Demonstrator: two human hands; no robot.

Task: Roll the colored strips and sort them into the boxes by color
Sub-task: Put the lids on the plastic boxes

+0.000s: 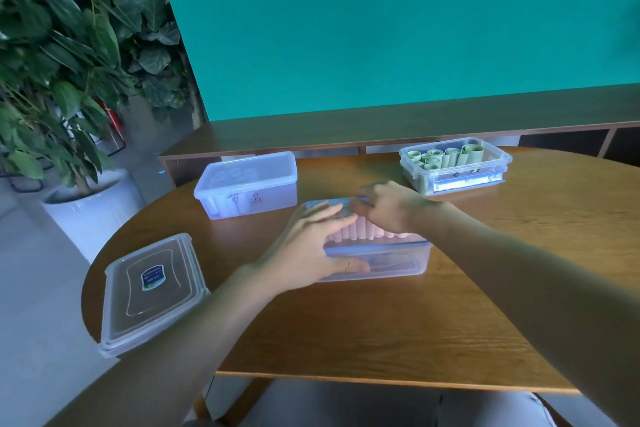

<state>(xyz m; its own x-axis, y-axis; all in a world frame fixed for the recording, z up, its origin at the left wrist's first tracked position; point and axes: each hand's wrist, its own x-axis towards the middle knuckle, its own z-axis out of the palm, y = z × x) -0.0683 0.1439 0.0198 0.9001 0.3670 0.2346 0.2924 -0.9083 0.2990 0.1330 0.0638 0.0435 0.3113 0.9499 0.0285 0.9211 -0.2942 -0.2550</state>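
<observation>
Left hand steadies box; right hand over pink rolls

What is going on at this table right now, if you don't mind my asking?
A person is working at the middle box, which holds a row of pink rolls. The left hand steadies the box's near side, fingers straight, while the right hand reaches into it with curled fingers; what they hold is unclear. The lidded box behind on the left holds pale rolls, the open box on the right holds green rolls, and loose lids lie stacked at the left.
</observation>
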